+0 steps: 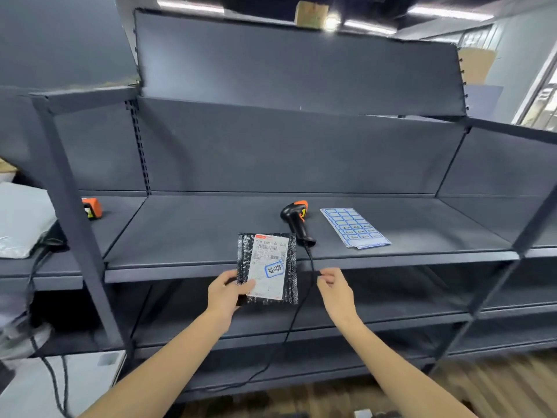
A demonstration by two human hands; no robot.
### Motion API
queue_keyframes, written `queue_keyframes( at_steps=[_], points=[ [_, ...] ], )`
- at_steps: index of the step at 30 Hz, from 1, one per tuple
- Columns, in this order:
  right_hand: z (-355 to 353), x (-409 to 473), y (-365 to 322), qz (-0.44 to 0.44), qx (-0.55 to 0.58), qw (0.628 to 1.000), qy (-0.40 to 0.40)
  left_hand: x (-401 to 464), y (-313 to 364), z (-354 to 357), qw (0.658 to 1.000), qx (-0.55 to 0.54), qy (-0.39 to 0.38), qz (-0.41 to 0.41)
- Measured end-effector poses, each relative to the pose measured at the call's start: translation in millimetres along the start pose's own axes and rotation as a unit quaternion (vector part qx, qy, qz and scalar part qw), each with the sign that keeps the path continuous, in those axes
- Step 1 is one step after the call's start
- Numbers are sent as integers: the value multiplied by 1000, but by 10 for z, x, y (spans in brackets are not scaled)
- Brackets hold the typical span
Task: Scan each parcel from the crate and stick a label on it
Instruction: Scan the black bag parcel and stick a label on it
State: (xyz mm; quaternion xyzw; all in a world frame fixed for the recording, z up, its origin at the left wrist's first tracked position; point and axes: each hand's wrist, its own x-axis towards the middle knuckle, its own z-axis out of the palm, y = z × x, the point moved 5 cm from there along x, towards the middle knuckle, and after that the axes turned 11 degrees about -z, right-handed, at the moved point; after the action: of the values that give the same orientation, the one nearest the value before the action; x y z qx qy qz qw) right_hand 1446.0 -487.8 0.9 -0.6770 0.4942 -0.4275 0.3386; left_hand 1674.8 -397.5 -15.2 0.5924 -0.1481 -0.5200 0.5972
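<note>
A small black parcel (pixel 291 267) with a white shipping slip lies half over the front edge of the dark shelf (pixel 391 236). A blue-bordered label (pixel 274 270) with handwriting is stuck on the slip. My left hand (pixel 226 292) grips the parcel's lower left corner, thumb on top. My right hand (pixel 334 286) hovers just right of the parcel, fingers loosely curled and holding nothing, close to the scanner's cable. The black and orange barcode scanner (pixel 297 220) lies on the shelf behind the parcel. A sheet of blue labels (pixel 354 227) lies to its right.
An orange device (pixel 92 208) sits on the left shelf section. Grey plastic mailers (pixel 21 218) are piled at the far left. The scanner's black cable (pixel 289 327) hangs down over the lower shelves. A shelf upright (pixel 75 212) stands at the left.
</note>
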Motion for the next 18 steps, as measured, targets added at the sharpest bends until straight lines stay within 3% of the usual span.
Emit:
queue_keyframes(
  at_steps=[9, 18],
  points=[
    [-1135, -491, 385, 13, -34, 999, -18, -593, -527, 921, 998, 48, -35, 8],
    [-2602, -1209, 1214, 35, -129, 990, -42, -1417, -1554, 2088, 996, 32, -72, -42]
  ],
)
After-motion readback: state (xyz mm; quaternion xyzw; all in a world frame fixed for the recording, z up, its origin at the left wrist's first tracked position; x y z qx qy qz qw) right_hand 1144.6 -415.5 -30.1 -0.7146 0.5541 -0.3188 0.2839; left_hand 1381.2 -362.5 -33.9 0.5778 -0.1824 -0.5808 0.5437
